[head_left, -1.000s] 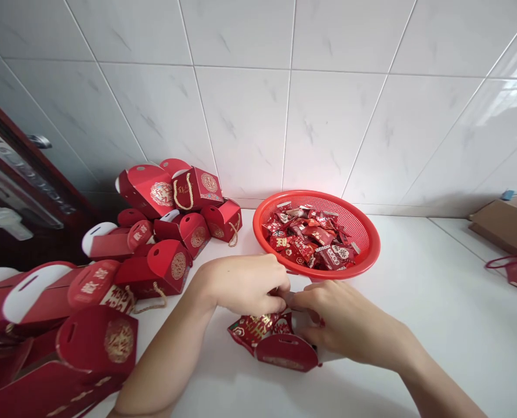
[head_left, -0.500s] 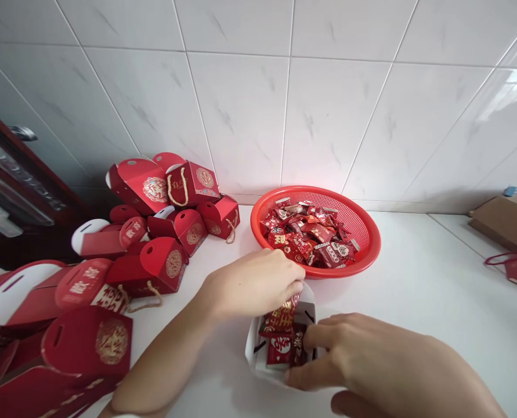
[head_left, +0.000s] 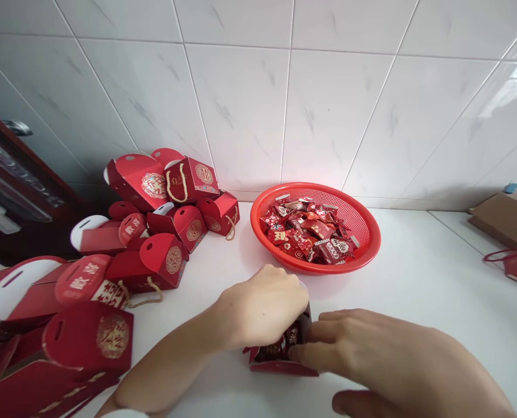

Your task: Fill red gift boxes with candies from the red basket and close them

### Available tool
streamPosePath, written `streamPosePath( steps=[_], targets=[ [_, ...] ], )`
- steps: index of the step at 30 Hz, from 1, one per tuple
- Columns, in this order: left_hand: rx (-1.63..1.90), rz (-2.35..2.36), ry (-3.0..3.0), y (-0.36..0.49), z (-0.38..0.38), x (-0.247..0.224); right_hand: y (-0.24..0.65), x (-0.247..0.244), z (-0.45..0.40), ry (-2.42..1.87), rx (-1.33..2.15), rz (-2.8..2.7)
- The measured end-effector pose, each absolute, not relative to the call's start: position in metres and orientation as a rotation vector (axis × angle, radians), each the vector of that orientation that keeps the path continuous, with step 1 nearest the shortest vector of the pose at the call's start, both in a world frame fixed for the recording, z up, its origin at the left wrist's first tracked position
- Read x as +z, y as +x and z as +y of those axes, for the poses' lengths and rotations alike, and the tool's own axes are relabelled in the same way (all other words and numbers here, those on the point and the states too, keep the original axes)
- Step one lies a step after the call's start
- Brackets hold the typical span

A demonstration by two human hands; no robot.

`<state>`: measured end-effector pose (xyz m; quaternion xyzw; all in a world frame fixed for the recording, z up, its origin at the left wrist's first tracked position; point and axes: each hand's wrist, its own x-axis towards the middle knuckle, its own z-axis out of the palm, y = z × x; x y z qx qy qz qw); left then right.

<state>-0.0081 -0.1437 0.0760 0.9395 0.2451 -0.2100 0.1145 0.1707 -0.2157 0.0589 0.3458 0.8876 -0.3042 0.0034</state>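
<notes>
Right in front of me, on the white surface (head_left: pixel 436 302), sits a small red box (head_left: pixel 279 354) full of wrapped sweets. I keep it close to me so both hands can get at it, and it stays flat on the surface so nothing spills out.

From the head view, my left hand (head_left: pixel 262 305) comes in from the lower left. It is bent over the top of the box with the fingers curled down into the opening. This grip is mostly closed and it presses on the sweets and the box edge, but I cannot tell if it pinches one sweet. My right hand (head_left: pixel 384 354) comes in from the lower right and lies low. Its fingers are stretched out and touch the right side of the box, so the grip is loose and steadies the box without wrapping round it. My thumb is tucked under, near the bottom edge of the picture.

Just behind the box is a red basket (head_left: pixel 367 229) with more sweets (head_left: pixel 310 235), near enough to reach. Off to the left, a heap of red gift boxes (head_left: pixel 154 232) with little rope handles is piled up by the tiled wall (head_left: pixel 284 104), out of my way. Far to the right lies a brown cardboard box (head_left: pixel 502 217).
</notes>
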Motion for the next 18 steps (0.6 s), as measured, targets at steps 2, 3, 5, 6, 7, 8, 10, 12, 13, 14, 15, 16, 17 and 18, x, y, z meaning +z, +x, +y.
streamPosePath(
  steps=[2,3,5,6,7,8,10,12,13,14,15,16,17,18],
  targets=[
    [-0.598,0.733,2.724,-0.010,-0.142,0.074,0.177,0.064,-0.209,1.013,-1.049,2.789],
    [-0.598,0.736,2.709,-0.011,-0.142,0.072,0.180,0.066,-0.205,0.982,-1.112,2.809],
    [-0.575,0.732,2.683,-0.013,-0.140,0.070,0.186,0.072,-0.197,0.972,-1.239,2.868],
    [-0.544,0.719,2.671,-0.014,-0.139,0.069,0.188,0.074,-0.194,0.993,-1.303,2.903],
    [-0.511,0.703,2.657,-0.015,-0.138,0.069,0.190,0.075,-0.191,1.022,-1.369,2.939],
    [-0.478,0.690,2.640,-0.016,-0.137,0.070,0.192,0.076,-0.188,1.050,-1.435,2.971],
    [-0.437,0.684,2.603,-0.018,-0.134,0.071,0.194,0.074,-0.183,1.087,-1.553,3.013],
    [-0.413,0.703,2.578,-0.019,-0.132,0.073,0.195,0.071,-0.179,1.130,-1.647,3.016],
    [-0.396,0.712,2.569,-0.020,-0.130,0.073,0.195,0.069,-0.178,1.157,-1.696,2.997],
    [-0.370,0.713,2.562,-0.020,-0.130,0.074,0.195,0.068,-0.178,1.185,-1.754,2.967],
    [-0.351,0.709,2.555,-0.019,-0.129,0.074,0.196,0.067,-0.178,1.215,-1.816,2.927],
    [-0.338,0.700,2.550,-0.019,-0.128,0.074,0.197,0.067,-0.178,1.243,-1.880,2.878],
    [-0.331,0.687,2.548,-0.018,-0.128,0.073,0.197,0.067,-0.179,1.265,-1.933,2.829],
    [-0.327,0.674,2.547,-0.017,-0.128,0.073,0.198,0.067,-0.179,1.285,-1.966,2.787]
  ],
)
